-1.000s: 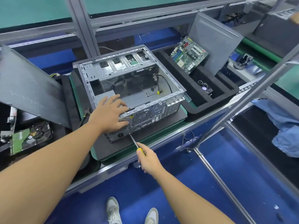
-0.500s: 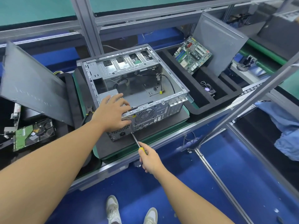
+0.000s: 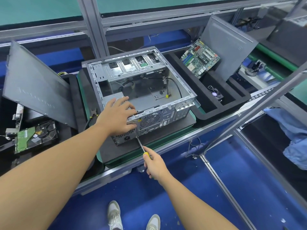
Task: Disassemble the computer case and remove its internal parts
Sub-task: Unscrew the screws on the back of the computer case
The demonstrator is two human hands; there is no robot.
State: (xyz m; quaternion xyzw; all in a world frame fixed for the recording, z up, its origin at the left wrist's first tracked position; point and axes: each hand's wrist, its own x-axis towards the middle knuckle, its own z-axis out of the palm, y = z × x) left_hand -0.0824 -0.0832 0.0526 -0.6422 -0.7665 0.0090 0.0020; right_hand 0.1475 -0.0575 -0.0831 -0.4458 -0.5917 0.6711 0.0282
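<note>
Hands barely shifted: left hand [image 3: 116, 117] rests flat-fingered on computer case [image 3: 166, 117] rim; right hand [image 3: 155, 165] grips screwdriver [image 3: 141, 145], tip at rear panel.

Silver aluminium frame upright [image 3: 93, 27] stands at rear. Crumpled light-blue cloth [image 3: 294, 130] lies at right, beyond diagonal silver rail [image 3: 265, 101]. Pair of pale grey trainers [image 3: 114, 214] on glossy blue floor [image 3: 249, 188]

- The computer case [image 3: 166, 117] stands open on top; a black cable [image 3: 177, 87] loops by its right wall.
- Our left hand [image 3: 118, 117] covers its near-left corner; the screwdriver [image 3: 141, 144] slants against its rear.
- A side panel [image 3: 34, 85] and pliers [image 3: 93, 113] crowd its left.
- A frame bar [image 3: 249, 113] crosses our right.
</note>
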